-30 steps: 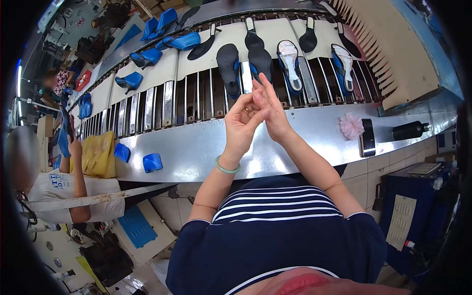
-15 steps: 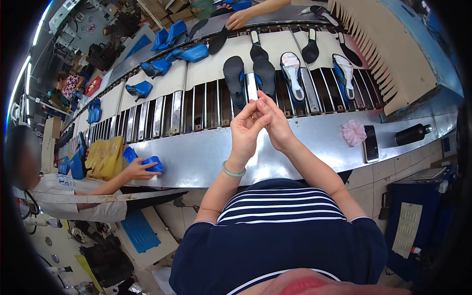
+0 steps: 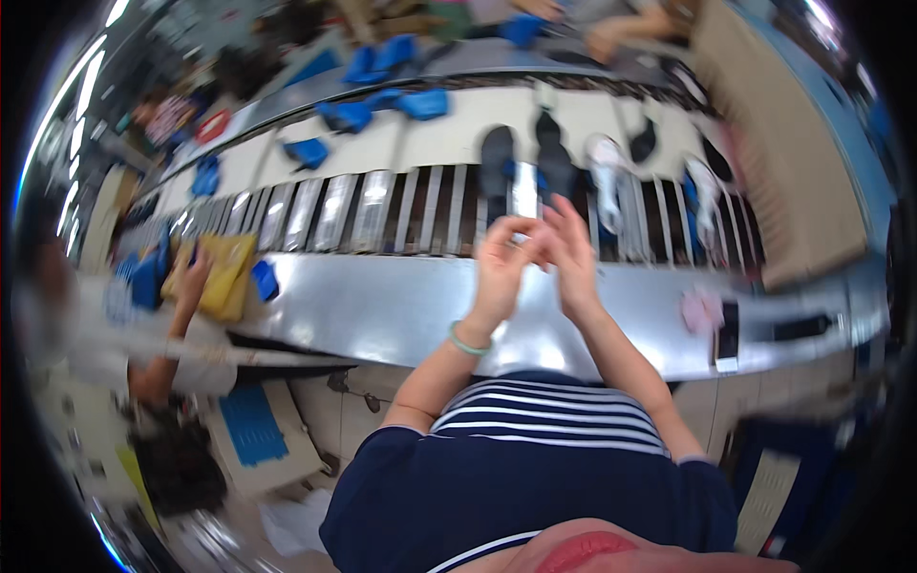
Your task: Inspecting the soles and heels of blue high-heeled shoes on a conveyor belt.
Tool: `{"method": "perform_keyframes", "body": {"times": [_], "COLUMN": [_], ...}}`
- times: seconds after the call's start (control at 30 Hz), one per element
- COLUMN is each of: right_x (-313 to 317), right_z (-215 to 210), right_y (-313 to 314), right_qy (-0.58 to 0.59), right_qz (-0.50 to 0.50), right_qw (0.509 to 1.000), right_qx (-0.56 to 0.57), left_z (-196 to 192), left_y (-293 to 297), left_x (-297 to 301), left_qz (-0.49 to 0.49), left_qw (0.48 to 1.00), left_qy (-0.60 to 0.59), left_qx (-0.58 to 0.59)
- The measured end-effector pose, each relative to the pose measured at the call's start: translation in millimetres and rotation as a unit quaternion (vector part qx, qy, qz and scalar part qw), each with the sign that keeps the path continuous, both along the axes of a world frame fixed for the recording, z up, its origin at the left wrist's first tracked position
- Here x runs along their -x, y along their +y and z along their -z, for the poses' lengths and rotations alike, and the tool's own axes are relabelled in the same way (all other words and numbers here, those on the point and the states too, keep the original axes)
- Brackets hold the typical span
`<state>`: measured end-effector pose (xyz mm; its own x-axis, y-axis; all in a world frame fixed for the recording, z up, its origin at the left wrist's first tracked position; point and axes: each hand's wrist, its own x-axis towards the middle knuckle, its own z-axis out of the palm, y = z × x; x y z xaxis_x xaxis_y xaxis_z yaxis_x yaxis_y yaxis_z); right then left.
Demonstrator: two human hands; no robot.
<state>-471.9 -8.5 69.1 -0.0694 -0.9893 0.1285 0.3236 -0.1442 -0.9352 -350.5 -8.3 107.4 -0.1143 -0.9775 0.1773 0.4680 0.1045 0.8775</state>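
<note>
My left hand (image 3: 501, 272), with a green bangle at the wrist, is raised over the near metal ledge (image 3: 401, 306). Its thumb and fingers pinch together against the right hand's fingers. Beside it, my right hand (image 3: 573, 272) has its longer fingers stretched out and its thumb side touching the left fingertips. Motion blurs both, and anything small between them cannot be made out. Just beyond lie two dark-soled shoes (image 3: 497, 158), soles up. To their right are two shoes with whitish undersides (image 3: 607, 181). Dark insoles (image 3: 645, 143) lie behind on pale sheeting.
A slatted conveyor (image 3: 382, 215) runs across, carrying blue shoes (image 3: 306, 153) farther left. A pink scrunchie (image 3: 703, 311), phone (image 3: 726, 334) and black bottle (image 3: 800, 328) sit on the ledge. Left, a co-worker's hand (image 3: 194, 275) meets a yellow bag (image 3: 229, 286). Another person's hand (image 3: 607, 43) reaches in opposite.
My hands have loosened from their tight clasp, the right fingers now spreading. The view has shifted. The left co-worker's hand has left the blue piece and moved to the yellow bag.
</note>
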Motion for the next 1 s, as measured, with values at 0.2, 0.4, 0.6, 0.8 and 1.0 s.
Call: {"method": "perform_keyframes", "body": {"times": [0.2,0.4,0.6,0.8,1.0], "right_x": [12.0,16.6,20.5,36.3,30.9], "right_z": [33.0,75.7,91.6,122.0,134.3], "right_y": [21.1,41.9,59.4,77.1,86.8], "right_qy": [0.072,0.138,0.102,0.07,0.039], "right_qz": [0.037,-0.008,-0.081,-0.135,-0.19], "right_qw": [0.997,0.99,0.987,0.971,0.957], "right_qx": [0.003,-0.025,-0.096,-0.182,-0.214], "left_z": [44.8,68.1,109.8,133.9,147.5], "left_y": [-0.2,21.0,39.5,54.1,67.3], "left_x": [-11.0,-36.0,-31.9,-16.8,-20.8], "left_qz": [0.104,0.201,0.27,0.306,0.314], "left_qw": [0.992,0.965,0.941,0.92,0.899], "left_qy": [-0.039,-0.068,0.033,0.081,0.121], "left_qx": [-0.055,-0.154,-0.201,-0.233,-0.28]}}
